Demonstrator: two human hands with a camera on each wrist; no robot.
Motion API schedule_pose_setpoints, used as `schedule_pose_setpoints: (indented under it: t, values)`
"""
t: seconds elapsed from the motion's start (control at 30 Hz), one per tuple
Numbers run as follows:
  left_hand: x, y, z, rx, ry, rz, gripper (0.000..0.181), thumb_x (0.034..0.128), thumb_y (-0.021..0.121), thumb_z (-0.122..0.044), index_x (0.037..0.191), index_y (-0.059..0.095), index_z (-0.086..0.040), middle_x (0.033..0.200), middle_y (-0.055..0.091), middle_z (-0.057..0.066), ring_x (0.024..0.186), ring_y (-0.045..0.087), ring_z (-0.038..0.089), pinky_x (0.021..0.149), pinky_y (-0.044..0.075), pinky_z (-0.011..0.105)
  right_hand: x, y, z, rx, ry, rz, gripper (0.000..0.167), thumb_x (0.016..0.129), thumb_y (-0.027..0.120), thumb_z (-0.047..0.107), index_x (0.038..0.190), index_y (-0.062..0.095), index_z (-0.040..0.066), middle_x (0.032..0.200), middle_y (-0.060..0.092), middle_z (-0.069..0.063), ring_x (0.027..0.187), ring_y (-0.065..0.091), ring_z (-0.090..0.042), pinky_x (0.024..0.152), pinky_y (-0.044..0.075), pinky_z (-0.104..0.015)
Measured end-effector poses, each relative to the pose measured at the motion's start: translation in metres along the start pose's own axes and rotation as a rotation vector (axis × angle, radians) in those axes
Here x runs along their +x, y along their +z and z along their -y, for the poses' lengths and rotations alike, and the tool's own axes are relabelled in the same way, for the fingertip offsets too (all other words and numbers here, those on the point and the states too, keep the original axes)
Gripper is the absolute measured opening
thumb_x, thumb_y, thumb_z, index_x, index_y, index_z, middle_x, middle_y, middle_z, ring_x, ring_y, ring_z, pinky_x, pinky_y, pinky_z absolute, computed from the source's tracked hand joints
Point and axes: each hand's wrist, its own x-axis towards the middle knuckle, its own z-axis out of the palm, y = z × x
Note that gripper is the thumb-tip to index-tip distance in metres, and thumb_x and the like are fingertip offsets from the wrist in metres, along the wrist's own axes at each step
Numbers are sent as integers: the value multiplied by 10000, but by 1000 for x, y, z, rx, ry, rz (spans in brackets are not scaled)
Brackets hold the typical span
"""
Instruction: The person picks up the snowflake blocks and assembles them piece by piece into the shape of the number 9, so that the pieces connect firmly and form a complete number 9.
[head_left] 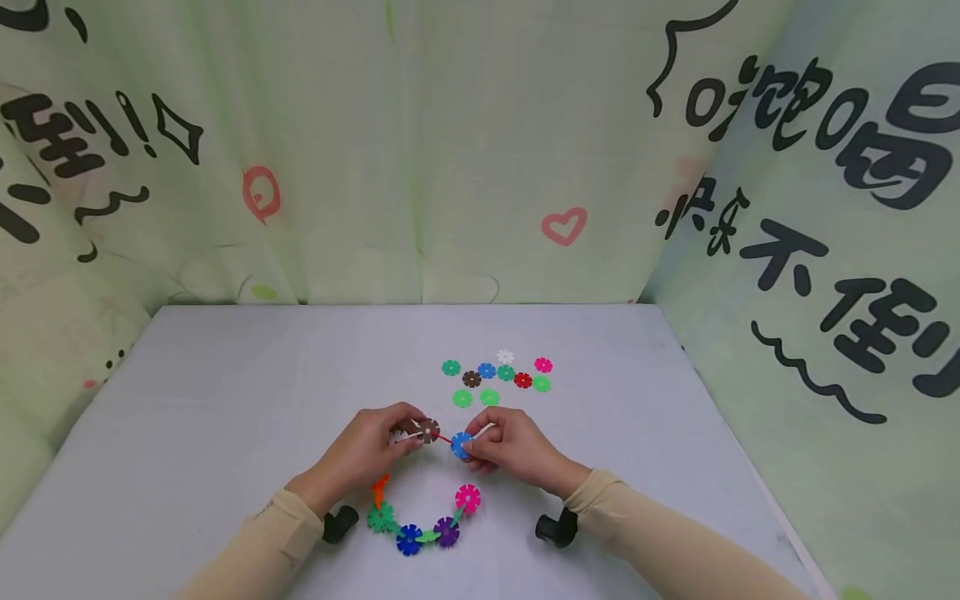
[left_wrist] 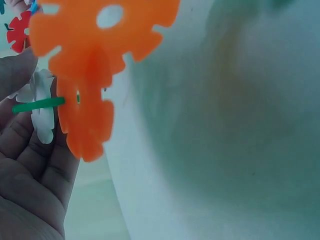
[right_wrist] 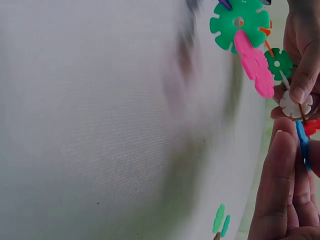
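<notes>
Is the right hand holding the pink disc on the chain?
No, the right hand pinches a blue disc, while that pink disc sits apart, lower in the head view.

The place seems to be a small curtained booth. Pale green curtains (head_left: 480, 150) close the back and both sides of a white worktop (head_left: 225, 400), carrying black Chinese characters (head_left: 784, 250) and a red heart outline (head_left: 564, 242). Whether home or office, I cannot tell.
</notes>
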Motion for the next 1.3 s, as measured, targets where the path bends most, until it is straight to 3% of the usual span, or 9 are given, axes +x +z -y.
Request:
schedule_pose_setpoints:
  t: [0.27, 0.47, 0.77, 1.03, 1.3]
  values:
    - [1, 1, 0, 5, -22, 2, 281, 867, 789, -104, 1104, 683, -209, 930, 680, -141, 887, 631, 69, 814, 543, 316, 1, 2, 0, -50, -16, -36, 122, 952, 699, 149, 977, 639, 46, 840, 693, -66, 797, 681, -267, 689, 584, -327]
    - [1, 0, 0, 7, -17, 5, 287, 871, 785, -108, 1115, 682, -218, 920, 674, -144, 880, 625, 72, 815, 541, 321, 1, 2, -2, -44, -28, -37, 135, 939, 711, 127, 1009, 663, 22, 840, 682, -118, 740, 664, -237, 701, 584, -339]
    - [1, 0, 2, 2, -9, 18, 353, 878, 776, -103, 1222, 702, -137, 1044, 702, -83, 933, 645, 90, 845, 549, 301, 1, 3, -2, -30, -31, -20, 130, 931, 715, 92, 1014, 687, -4, 871, 701, -190, 791, 691, -354, 712, 591, -390]
    - [3, 1, 3, -5, -3, 32, 348, 864, 797, -149, 1199, 702, -140, 1004, 699, -109, 921, 642, 79, 830, 551, 291, 1, 3, -2, -30, -26, 1, 136, 949, 699, 128, 999, 666, 6, 833, 704, -130, 777, 701, -284, 711, 588, -329]
    - [4, 3, 2, 17, 35, 36, 344, 848, 810, -152, 1174, 709, -111, 974, 715, -91, 894, 667, 75, 809, 554, 272, -1, 6, 1, -47, -23, -14, 109, 945, 704, 119, 976, 676, 18, 781, 703, -79, 756, 708, -306, 689, 590, -332]
